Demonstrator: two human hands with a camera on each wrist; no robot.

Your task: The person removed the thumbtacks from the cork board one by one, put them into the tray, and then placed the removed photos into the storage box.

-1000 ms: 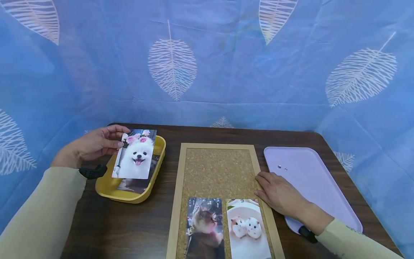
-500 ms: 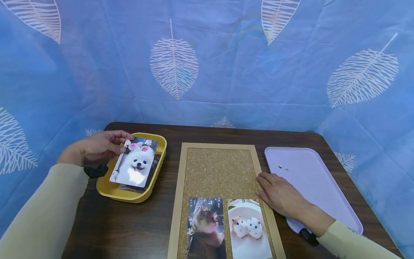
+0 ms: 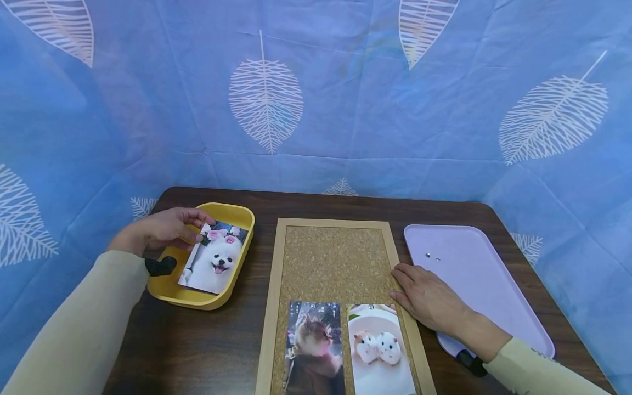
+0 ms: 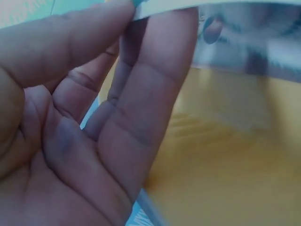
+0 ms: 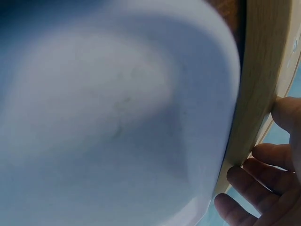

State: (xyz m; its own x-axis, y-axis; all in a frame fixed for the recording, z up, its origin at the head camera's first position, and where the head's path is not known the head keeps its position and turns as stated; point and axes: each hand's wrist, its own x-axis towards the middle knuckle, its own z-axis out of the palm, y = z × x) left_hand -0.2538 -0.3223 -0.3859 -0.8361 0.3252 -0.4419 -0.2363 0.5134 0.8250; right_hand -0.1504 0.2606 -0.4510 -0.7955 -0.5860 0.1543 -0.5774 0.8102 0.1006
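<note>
The left hand [image 3: 170,230] pinches the white dog photo [image 3: 214,263] at its upper left edge, within the yellow tray's [image 3: 170,288] rim; whether it touches the bottom cannot be told. The left wrist view cuts the photo off and blurs it. The right hand [image 3: 434,299], fingers slightly spread, rests on the corkboard's [image 3: 336,258] right frame. The board's near end, cat photo [image 3: 313,351] and hamster photo [image 3: 380,356] run out of view. Shiny bits [image 3: 428,255] on the lilac tray [image 3: 494,291] are too small to identify.
</note>
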